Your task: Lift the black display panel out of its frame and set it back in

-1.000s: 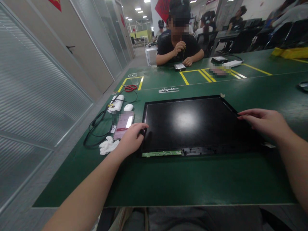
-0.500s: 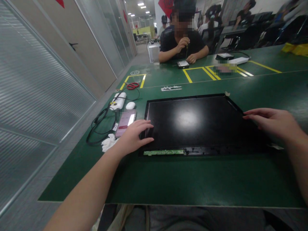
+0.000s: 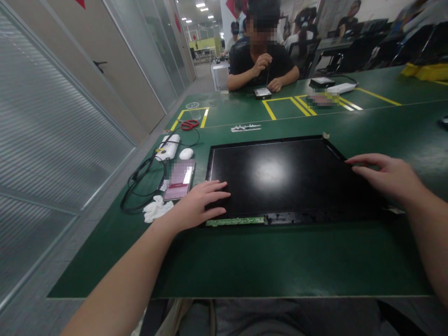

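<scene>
Black panel (image 3: 283, 186) lay flat toward the near edge of the desk (image 3: 262, 266) — left hand (image 3: 198, 204) over its left side, grip spread wide, nothing clasped; right hand (image 3: 394, 179) grip pinched on its right rim — probably to steady it.

Saw plain black across the screen panel (image 3: 297, 196), broken by a whitish glare, and bright green on the circuit strip (image 3: 235, 221) along the near edge. Found dark green over the tabletop (image 3: 262, 266), marked with yellow tape lines (image 3: 269, 110). Noted red on the scissors (image 3: 189, 124), pink with a darker red band on the phone (image 3: 179, 179), and white on the crumpled tissue (image 3: 156, 208), rounded object (image 3: 186, 153) and toothed strips (image 3: 245, 128). Saw black in the co-worker's shirt (image 3: 285, 65), yellow in the bunched sheet (image 3: 425, 71), and fine grey stripes on the blinds (image 3: 63, 107).
</scene>
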The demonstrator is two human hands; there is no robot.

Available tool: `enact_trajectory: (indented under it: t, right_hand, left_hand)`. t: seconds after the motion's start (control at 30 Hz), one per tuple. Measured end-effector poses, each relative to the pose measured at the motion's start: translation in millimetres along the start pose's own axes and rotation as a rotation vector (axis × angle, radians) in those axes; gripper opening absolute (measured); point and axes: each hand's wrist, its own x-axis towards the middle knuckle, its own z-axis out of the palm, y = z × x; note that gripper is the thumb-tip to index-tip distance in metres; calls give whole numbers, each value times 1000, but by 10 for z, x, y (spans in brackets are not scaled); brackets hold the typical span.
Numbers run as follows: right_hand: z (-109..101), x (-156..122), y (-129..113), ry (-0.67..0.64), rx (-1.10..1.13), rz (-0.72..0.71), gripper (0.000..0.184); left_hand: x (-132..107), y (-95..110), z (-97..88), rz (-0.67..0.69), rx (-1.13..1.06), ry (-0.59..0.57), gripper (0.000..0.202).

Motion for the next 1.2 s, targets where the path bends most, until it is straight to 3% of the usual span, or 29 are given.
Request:
enact_trajectory:
  t: [0.13, 0.33, 0.53, 0.77, 0.97, 1.07, 1.2]
  right_hand:
    - [57, 41, 55, -124, 102, -190, 43]
    - [104, 39, 60, -256, 72, -19, 55]
    - [59, 42, -1, -285, 160, -12, 57]
    - [49, 35, 6, -266, 217, 7, 46]
    - [18, 11, -34, -116, 292, 66, 42]
    - [22, 28, 5, -67, 198, 95, 41]
    - [72, 63, 109, -144, 35, 202, 48]
  left_hand:
    - [11, 12, 13, -12, 29, -11, 37]
    - [15, 1, 52, -30, 39, 2, 36]
    - [18, 12, 58, -30, 27, 20, 36]
    - [10, 46, 47, -64, 38, 24, 37]
    - [-8, 7, 82, -286, 76, 130, 58]
    - [-2, -33, 111, -394, 32, 125, 62]
    - [8, -59, 138, -423, -54, 132, 63]
